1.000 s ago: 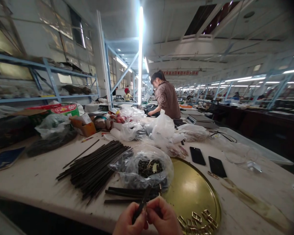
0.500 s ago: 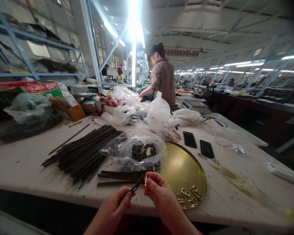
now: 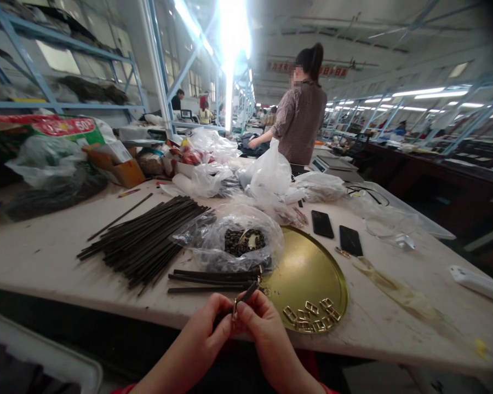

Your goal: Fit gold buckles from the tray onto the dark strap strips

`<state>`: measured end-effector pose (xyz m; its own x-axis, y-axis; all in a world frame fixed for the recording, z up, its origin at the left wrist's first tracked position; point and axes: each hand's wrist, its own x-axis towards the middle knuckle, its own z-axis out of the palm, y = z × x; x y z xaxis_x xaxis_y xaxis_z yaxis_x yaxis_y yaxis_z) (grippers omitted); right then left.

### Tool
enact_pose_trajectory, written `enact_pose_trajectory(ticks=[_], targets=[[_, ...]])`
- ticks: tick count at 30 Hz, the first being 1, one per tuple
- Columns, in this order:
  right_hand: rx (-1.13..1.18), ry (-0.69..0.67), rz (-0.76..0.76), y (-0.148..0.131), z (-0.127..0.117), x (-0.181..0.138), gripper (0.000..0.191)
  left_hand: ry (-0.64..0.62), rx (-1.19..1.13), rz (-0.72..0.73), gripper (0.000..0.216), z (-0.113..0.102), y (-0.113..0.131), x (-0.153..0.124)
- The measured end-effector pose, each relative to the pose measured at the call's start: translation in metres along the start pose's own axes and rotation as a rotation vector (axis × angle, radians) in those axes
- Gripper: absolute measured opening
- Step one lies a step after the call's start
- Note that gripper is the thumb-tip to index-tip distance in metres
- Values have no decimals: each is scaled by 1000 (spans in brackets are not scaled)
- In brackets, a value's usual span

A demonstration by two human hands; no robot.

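My left hand [image 3: 211, 323] and my right hand [image 3: 259, 318] meet at the front edge of the table, both closed. A dark narrow strap [image 3: 248, 291] runs between them, its end poking up past my right fingers. On it, between my fingertips, sits a small gold buckle [image 3: 235, 309]; my fingers partly cover it. Just beyond my hands lie a few strap pieces [image 3: 209, 276] with gold fittings at their right ends. To the right, a round gold tray [image 3: 308, 262] carries several rectangular gold buckles [image 3: 311, 308] near its front rim.
A clear bag [image 3: 219, 241] of small dark metal parts stands behind the straps. Left of it spreads a pile of dark strips [image 3: 143, 241]. Two phones [image 3: 322, 224] lie beyond the tray. Plastic bags [image 3: 267, 175] crowd the back, where a co-worker [image 3: 302, 117] stands.
My hands have come together; the strap now passes by the buckle and its end shows beyond it. The view has tilted down slightly. The co-worker appears farther right and more upright.
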<state>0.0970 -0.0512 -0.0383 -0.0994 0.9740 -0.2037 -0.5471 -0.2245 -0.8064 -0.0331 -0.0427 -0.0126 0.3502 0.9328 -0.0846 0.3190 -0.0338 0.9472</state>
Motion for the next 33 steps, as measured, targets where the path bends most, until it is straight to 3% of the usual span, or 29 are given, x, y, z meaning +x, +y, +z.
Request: enact_pose_trajectory(ticks=[6, 10, 14, 17, 19, 21, 26, 33], targets=[[-168, -36, -77, 2, -1, -5, 25, -70, -287, -132, 28, 1, -9, -2], [-392, 21, -202, 3, -5, -4, 18, -56, -295, -180, 36, 1, -9, -2], [-828, 79, -595, 1, -15, -10, 3, -45, -359, -212, 40, 4, -12, -5], [-1109, -130, -835, -9, -17, -21, 15, -6, -401, -222, 39, 6, -15, -7], [-1152, -279, -816, -20, -15, -26, 24, 23, -373, -217, 37, 6, -16, -8], [-1083, -355, -700, -30, -12, -27, 26, 43, -328, -196, 34, 6, -15, -10], [-924, -406, -379, -44, -10, -18, 14, 24, -276, -215, 28, 7, -6, -15], [-927, -390, -272, -43, -16, -11, 5, 70, -238, -268, 22, 7, -1, -14]])
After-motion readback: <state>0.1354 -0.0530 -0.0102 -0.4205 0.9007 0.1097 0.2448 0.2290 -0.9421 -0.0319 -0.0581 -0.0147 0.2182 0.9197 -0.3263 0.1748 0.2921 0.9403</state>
